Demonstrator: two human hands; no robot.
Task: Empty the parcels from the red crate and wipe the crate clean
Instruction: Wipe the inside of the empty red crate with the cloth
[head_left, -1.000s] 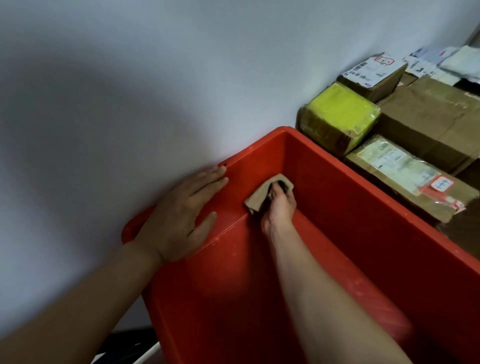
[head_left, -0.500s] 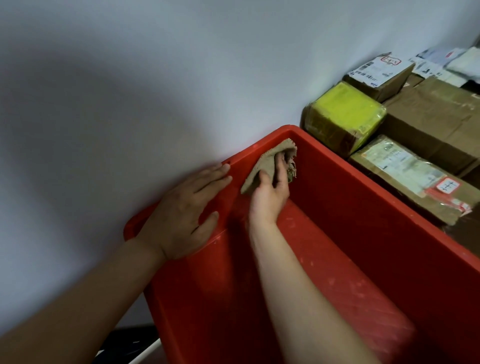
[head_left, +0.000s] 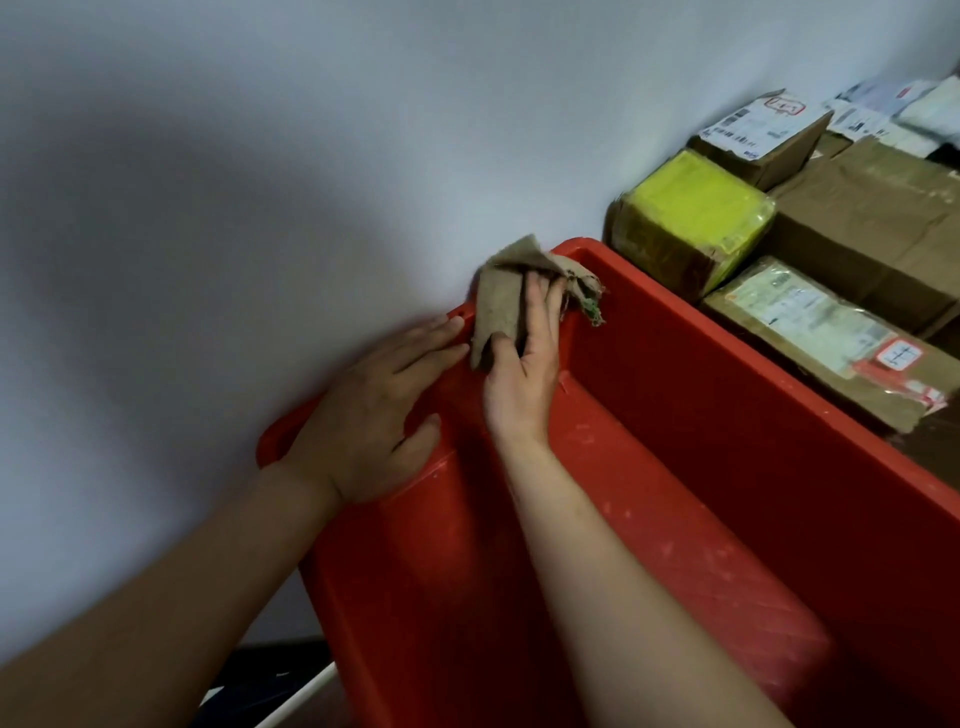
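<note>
The red crate (head_left: 727, 395) stands against a white wall, with no parcels inside and pale scuffs on its floor. My left hand (head_left: 374, 415) lies flat with straight fingers on the crate's far rim beside the wall. My right hand (head_left: 524, 364) presses a tan cloth (head_left: 498, 296) against the top of the far inner wall, near the corner; the cloth drapes over the rim and its frayed end hangs at the right. Parcels lie outside the crate on the right: a yellow-wrapped box (head_left: 696, 213) and a brown labelled box (head_left: 831, 338).
More cardboard boxes (head_left: 878, 218) and white mail bags (head_left: 914, 109) are stacked at the back right, tight against the crate's right side. The white wall (head_left: 260, 182) runs along the crate's left side. A dark floor with a white bar (head_left: 301, 696) shows below.
My right hand has slid the cloth up the far inner wall from low in the crate to the rim near the corner. My left hand has stayed on the rim.
</note>
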